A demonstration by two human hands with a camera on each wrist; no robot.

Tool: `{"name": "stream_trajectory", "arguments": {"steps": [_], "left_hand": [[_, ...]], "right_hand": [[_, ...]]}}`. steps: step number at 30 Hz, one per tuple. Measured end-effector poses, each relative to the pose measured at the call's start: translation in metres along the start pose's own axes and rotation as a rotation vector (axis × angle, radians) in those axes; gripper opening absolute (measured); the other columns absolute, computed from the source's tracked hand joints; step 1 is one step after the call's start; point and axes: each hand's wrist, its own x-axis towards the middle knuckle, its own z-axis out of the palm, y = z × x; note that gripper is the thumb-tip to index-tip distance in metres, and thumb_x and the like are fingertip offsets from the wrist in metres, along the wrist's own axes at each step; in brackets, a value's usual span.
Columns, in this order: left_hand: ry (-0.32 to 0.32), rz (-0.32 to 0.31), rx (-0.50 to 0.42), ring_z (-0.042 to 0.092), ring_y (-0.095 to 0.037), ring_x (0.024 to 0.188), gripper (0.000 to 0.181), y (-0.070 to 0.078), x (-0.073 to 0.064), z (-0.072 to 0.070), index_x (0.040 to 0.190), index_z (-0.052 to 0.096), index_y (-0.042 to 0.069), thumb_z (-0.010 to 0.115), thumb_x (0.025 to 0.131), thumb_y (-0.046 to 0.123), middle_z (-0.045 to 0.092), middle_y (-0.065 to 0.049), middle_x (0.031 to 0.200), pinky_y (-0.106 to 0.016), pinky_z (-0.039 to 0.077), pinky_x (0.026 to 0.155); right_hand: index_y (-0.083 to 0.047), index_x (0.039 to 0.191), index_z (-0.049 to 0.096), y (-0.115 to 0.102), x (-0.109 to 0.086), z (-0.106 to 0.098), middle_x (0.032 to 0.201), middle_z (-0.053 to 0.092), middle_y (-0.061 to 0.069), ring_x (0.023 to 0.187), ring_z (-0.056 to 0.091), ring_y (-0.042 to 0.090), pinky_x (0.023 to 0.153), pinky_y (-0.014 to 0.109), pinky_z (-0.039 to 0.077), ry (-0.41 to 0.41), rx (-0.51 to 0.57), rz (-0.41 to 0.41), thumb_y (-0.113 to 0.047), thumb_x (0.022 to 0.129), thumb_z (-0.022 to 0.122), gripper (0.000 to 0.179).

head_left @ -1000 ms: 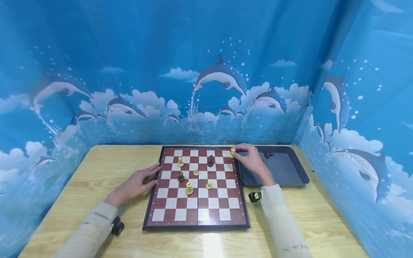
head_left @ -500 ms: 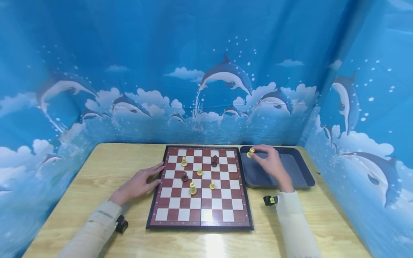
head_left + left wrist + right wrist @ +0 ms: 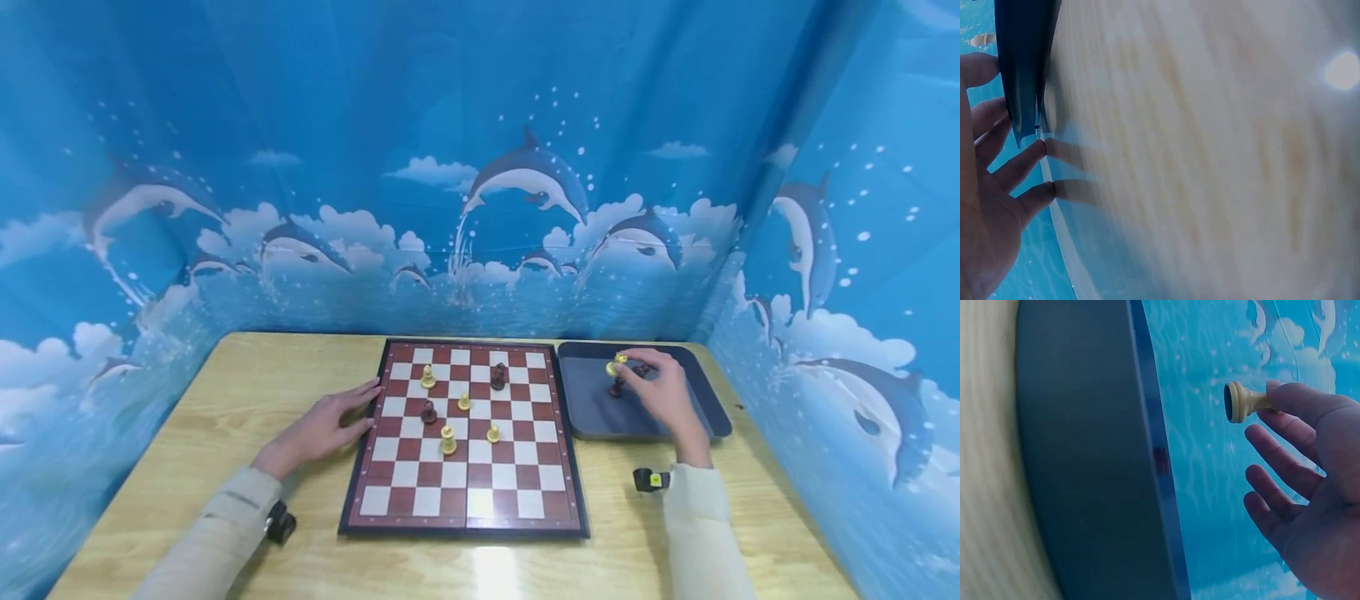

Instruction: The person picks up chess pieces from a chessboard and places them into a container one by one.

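My right hand pinches a pale yellow chess piece between thumb and forefinger above the dark grey tray. In the right wrist view, the round base of the piece points away from the fingers and its top is hidden by them. My left hand touches the left edge of the chessboard, its fingers extended. Several yellow pieces stand on the board, among them a tall one and a pawn. Two dark pieces stand there too, one of them near the far side.
Dark chess pieces lie in the tray, partly hidden by the right hand. The tray sits right of the board on the wooden table. A blue dolphin-print curtain hangs behind the table and along its sides.
My right hand has carried the yellow piece rightward, from the board's far right corner to over the tray. The left hand stays at the board's edge. The head view has shifted slightly.
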Motion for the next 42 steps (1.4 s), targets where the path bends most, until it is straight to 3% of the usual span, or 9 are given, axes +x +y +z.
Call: {"name": "stream_trajectory", "arguments": {"steps": [4,9,27,42], "left_hand": [[-0.008,0.004,0.003,0.033,-0.032,0.134,0.058,-0.001,-0.001,0.0,0.143,0.037,0.013,0.054,0.093,0.038,0.029,-0.005,0.151,-0.05,0.031,0.108],[-0.006,0.013,0.001,0.034,-0.031,0.134,0.058,-0.002,-0.002,0.0,0.143,0.037,0.014,0.054,0.093,0.037,0.029,-0.005,0.151,-0.05,0.032,0.107],[-0.013,0.01,-0.001,0.033,-0.032,0.135,0.058,-0.002,0.0,-0.001,0.142,0.037,0.013,0.054,0.093,0.039,0.028,-0.005,0.152,-0.051,0.031,0.107],[0.002,0.003,-0.012,0.032,-0.032,0.135,0.058,-0.002,-0.002,0.001,0.143,0.037,0.014,0.054,0.093,0.039,0.028,-0.004,0.152,-0.05,0.031,0.107]], "right_hand": [[-0.009,0.104,0.07,0.011,-0.004,-0.005,0.1,0.066,0.009,0.091,0.056,0.023,0.08,0.044,0.045,0.025,-0.007,0.034,-0.028,0.085,0.069,0.027],[-0.006,0.108,0.068,0.021,-0.009,-0.013,0.112,0.063,0.016,0.111,0.051,0.034,0.092,0.056,0.04,0.003,-0.043,0.094,-0.031,0.087,0.066,0.033],[-0.003,0.114,0.063,0.05,-0.017,-0.021,0.124,0.056,0.023,0.119,0.046,0.042,0.094,0.06,0.039,-0.063,-0.112,0.204,-0.033,0.089,0.062,0.039],[-0.003,0.114,0.063,0.057,-0.02,-0.023,0.126,0.053,0.024,0.122,0.042,0.043,0.096,0.061,0.037,-0.091,-0.125,0.248,-0.037,0.088,0.062,0.043]]}}
